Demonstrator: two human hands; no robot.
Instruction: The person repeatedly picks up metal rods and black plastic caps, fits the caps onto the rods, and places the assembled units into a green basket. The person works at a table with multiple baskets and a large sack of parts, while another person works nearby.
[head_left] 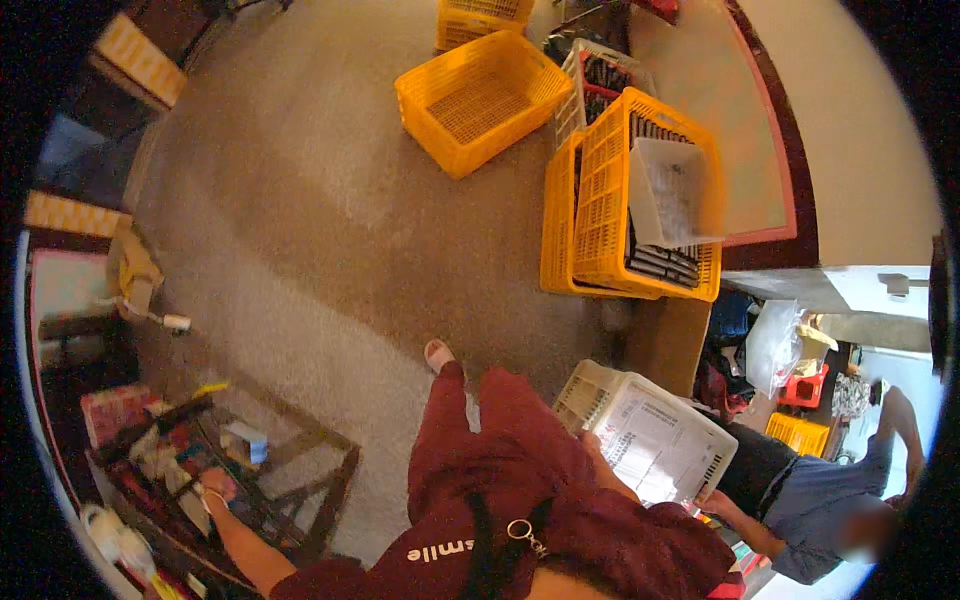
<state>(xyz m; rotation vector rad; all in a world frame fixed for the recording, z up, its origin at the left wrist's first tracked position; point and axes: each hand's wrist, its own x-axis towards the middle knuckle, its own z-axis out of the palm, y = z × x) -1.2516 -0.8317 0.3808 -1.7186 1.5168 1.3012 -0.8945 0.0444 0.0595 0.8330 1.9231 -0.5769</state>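
Observation:
My left hand (218, 485), with a band at the wrist, reaches down to the left over a dark metal frame rack (345, 465) full of mixed small items. Its fingers look curled, but what they hold, if anything, is too small to make out. On my right side, my right hand (590, 445) grips the near edge of a white plastic crate (715, 440). A printed white sheet (640, 440) lies across this crate, partly under a shiny clear cover. A co-worker's hand (714, 502) touches the crate's lower right edge.
Stacked yellow crates (600, 200) hold rows of dark flat items and a translucent white bin (672, 195). Another yellow crate (480, 105) stands on the floor ahead. A co-worker in a blue shirt (825, 510) is close on my right. A cardboard panel (680, 345) stands beside the stack.

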